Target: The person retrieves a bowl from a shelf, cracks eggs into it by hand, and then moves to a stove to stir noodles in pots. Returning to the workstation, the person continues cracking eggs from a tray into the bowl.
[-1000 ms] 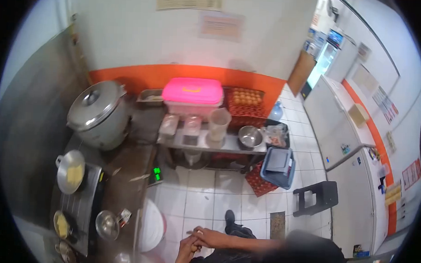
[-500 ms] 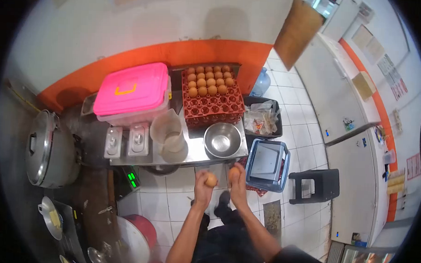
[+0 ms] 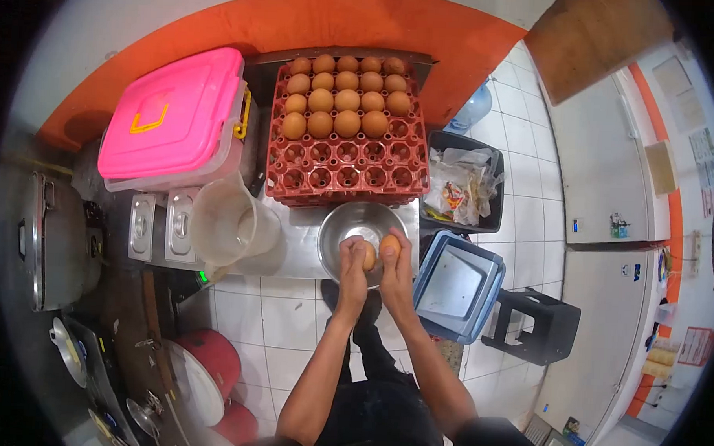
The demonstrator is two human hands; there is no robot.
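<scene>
My left hand (image 3: 352,264) holds a brown egg (image 3: 368,256) over the near rim of a steel bowl (image 3: 349,223). Beside it, my right hand (image 3: 396,264) holds a second brown egg (image 3: 389,244), and the two eggs are touching or nearly touching above the bowl. The bowl stands on a steel table (image 3: 293,256). Behind it is a red egg tray (image 3: 343,160), with brown eggs (image 3: 334,104) in its far rows and empty cups in the near rows.
A clear plastic jug (image 3: 227,222) and two small lidded steel tins (image 3: 160,225) stand left of the bowl. A pink-lidded box (image 3: 172,118) is at back left, a black bin with rubbish (image 3: 462,183) and a blue bin (image 3: 459,283) at right, a black stool (image 3: 538,328) on the tiled floor.
My hands rose from my lap, each with an egg, and moved forward over the steel bowl, coming together. My view moved closer to the table and tilted down.
</scene>
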